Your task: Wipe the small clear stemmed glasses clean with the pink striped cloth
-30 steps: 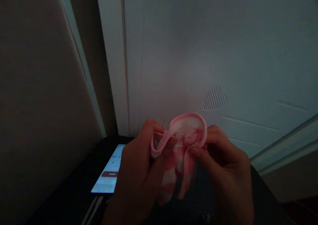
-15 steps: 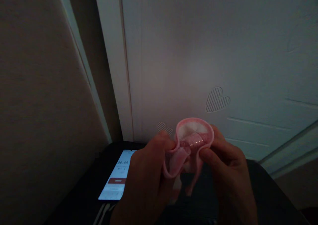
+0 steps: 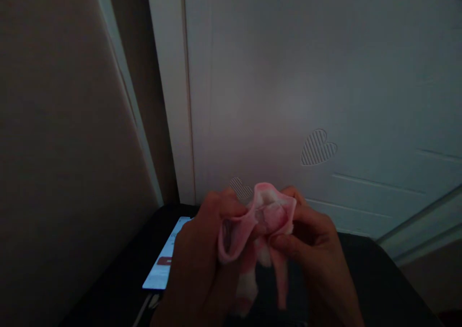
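A soft pink-and-white cloth item (image 3: 276, 216) with a pink bound edge is held up between both hands above the dark tabletop. Its opening gapes toward me, showing white lining and a pink lump inside. My left hand (image 3: 205, 245) is closed on the left side of the edge, near a folded loop. With thumb and fingers, my right hand (image 3: 314, 240) pinches the right side. A narrow pink strip and pink-and-white fabric hang below. The exact kind of item cannot be made out in the dim light.
A lit phone (image 3: 164, 264) lies on the black table (image 3: 119, 274) at left, partly behind my left hand, with a white cable (image 3: 142, 310) near it. Behind stands a white panel (image 3: 252, 100) with carved hearts. A brownish surface (image 3: 72, 124) rises at left.
Both hands and the cloth item have shifted left and slightly down. The opening has become narrower and more angular, and the left loop shows wider. My left hand covers more of the phone.
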Demonstrator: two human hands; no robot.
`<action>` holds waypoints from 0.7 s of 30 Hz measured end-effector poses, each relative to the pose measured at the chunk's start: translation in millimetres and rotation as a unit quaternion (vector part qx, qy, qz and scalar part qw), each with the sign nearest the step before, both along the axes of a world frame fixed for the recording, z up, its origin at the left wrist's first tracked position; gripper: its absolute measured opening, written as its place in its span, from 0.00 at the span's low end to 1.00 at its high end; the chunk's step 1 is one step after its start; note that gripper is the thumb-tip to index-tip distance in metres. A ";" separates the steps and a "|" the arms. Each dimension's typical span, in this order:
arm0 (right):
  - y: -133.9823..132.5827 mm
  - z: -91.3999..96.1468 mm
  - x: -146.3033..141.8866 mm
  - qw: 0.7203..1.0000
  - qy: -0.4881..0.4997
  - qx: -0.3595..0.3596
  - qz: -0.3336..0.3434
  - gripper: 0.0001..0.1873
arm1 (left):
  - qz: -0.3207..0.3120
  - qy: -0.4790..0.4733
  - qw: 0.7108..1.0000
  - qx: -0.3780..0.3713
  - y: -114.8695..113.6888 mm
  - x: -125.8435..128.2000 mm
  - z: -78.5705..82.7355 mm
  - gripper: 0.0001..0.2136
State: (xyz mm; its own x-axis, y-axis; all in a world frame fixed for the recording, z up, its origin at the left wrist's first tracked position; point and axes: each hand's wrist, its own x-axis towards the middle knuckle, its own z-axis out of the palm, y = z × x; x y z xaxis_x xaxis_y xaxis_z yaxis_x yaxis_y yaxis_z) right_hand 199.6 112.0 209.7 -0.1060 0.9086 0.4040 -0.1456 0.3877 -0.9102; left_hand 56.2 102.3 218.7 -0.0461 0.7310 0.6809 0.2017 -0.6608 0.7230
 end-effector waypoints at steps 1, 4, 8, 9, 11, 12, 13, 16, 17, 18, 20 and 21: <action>0.0 0.0 0.2 1.000 0.016 -0.007 0.011 0.04 | -0.011 -0.007 1.000 -0.005 -0.4 1.2 0.1 0.04; -1.3 0.2 -2.6 0.997 0.076 -0.013 0.027 0.07 | -0.031 -0.050 0.998 -0.028 -2.8 5.1 -0.5 0.05; -5.7 1.3 -9.2 0.995 0.097 -0.020 -0.023 0.08 | -0.033 -0.074 0.996 -0.037 -3.8 8.7 -0.7 0.06; -7.4 2.0 -9.8 0.996 0.075 -0.018 -0.044 0.08 | -0.034 -0.070 0.996 -0.038 -3.2 8.9 -0.6 0.06; -11.4 4.1 -8.8 0.996 0.019 0.003 -0.087 0.08 | -0.024 -0.056 0.998 -0.022 -1.6 8.1 -0.7 0.07; -13.4 5.5 -7.5 0.995 -0.008 0.011 -0.101 0.07 | -0.016 -0.050 0.999 -0.003 -0.6 7.0 -1.0 0.07; -15.2 6.9 -5.7 0.993 -0.032 0.015 -0.109 0.06 | -0.012 -0.038 0.999 0.019 0.7 5.5 -1.4 0.06; -17.5 10.0 -0.7 0.991 -0.065 0.027 -0.111 0.03 | -0.029 0.033 0.997 0.060 4.7 -1.1 -2.6 0.07; -17.3 10.0 0.4 0.991 -0.067 0.023 -0.114 0.03 | -0.041 0.063 0.996 0.053 6.0 -3.4 -2.6 0.07; -16.7 9.5 1.2 0.991 -0.063 0.015 -0.117 0.04 | -0.050 0.091 0.994 0.044 7.1 -5.4 -2.5 0.07; -15.2 6.7 2.6 0.992 -0.040 -0.002 -0.119 0.04 | -0.047 0.133 0.990 0.028 8.6 -8.1 -1.8 0.06; -14.6 4.8 3.3 0.993 -0.027 -0.012 -0.116 0.04 | -0.046 0.145 0.988 0.021 9.0 -8.7 -1.5 0.05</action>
State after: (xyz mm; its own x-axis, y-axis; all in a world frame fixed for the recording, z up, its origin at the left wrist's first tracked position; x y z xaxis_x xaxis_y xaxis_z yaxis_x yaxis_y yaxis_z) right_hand 203.0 97.4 214.5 0.0854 0.9205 0.3813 -0.0058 0.3831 -0.9237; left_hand 47.5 111.3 217.2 0.2212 0.6937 0.6854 0.3342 -0.7142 0.6150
